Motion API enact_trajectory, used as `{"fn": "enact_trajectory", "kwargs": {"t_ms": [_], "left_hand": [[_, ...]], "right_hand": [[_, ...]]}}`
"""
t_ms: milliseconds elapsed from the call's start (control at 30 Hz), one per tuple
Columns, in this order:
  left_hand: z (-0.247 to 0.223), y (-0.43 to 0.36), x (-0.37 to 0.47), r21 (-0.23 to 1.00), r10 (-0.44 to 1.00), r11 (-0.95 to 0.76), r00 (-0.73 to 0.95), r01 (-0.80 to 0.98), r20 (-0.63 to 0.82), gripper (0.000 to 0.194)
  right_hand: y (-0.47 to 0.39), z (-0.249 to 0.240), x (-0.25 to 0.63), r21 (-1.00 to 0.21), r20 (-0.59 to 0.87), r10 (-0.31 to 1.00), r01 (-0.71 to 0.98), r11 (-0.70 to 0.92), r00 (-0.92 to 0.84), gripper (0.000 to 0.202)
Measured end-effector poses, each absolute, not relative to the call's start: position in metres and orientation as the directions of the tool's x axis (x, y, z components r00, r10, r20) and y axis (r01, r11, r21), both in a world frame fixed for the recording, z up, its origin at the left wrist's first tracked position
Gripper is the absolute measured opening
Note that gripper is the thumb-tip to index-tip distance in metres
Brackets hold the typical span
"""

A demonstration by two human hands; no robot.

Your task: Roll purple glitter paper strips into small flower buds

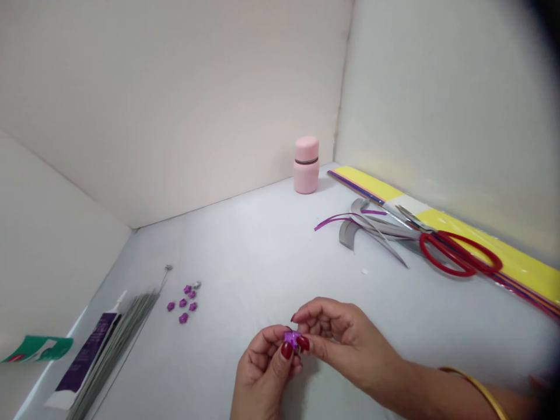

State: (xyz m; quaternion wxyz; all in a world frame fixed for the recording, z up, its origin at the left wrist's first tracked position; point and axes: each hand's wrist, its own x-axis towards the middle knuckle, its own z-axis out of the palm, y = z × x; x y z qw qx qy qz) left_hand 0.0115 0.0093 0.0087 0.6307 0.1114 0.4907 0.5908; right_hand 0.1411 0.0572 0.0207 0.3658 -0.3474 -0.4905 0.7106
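Observation:
Low in the middle of the view, my left hand (266, 367) pinches a small shiny purple paper star (290, 338) between thumb and fingers. My right hand (339, 332) meets it from the other side, its thumb pressed on the star and its fingers curled. The fingertips cover part of the star, so its full shape is hidden. Several finished purple stars (183, 303) lie loose on the table to the left, with a small silver piece (196, 285) beside them.
At the left lie a bundle of thin wires (118, 344) and a purple glue tube (87, 356). Curled grey and purple paper strips (371, 224), red-handled scissors (457, 254) and a long yellow paper pack (464, 227) lie at the right. A pink jar (306, 166) stands by the wall.

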Motion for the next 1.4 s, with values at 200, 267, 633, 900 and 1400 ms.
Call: {"fn": "enact_trajectory", "kwargs": {"t_ms": [200, 267, 633, 900, 1400], "left_hand": [[0.008, 0.011, 0.011, 0.663, 0.841, 0.299, -0.138, -0.686, -0.522, 0.029], [0.007, 0.011, 0.010, 0.644, 0.829, 0.319, -0.125, -0.695, -0.545, 0.030], [0.015, 0.012, 0.013, 0.571, 0.783, 0.364, -0.090, -0.736, -0.615, 0.032], [0.014, 0.011, 0.013, 0.562, 0.792, 0.371, -0.064, -0.739, -0.607, 0.030], [0.004, 0.009, 0.013, 0.644, 0.860, 0.303, -0.090, -0.702, -0.503, 0.027]], "right_hand": [[0.060, 0.022, 0.141, -0.913, -0.125, 0.805, -0.250, -0.323, -0.581, 0.010], [0.061, 0.022, 0.142, -0.916, -0.106, 0.799, -0.255, -0.311, -0.592, 0.007], [0.059, 0.023, 0.146, -0.999, 0.043, 0.854, -0.017, 0.040, -0.519, 0.005], [0.057, 0.019, 0.147, -0.982, 0.130, 0.864, 0.056, 0.179, -0.486, 0.008], [0.054, 0.018, 0.138, -0.927, -0.121, 0.818, -0.230, -0.296, -0.563, 0.012]]}}
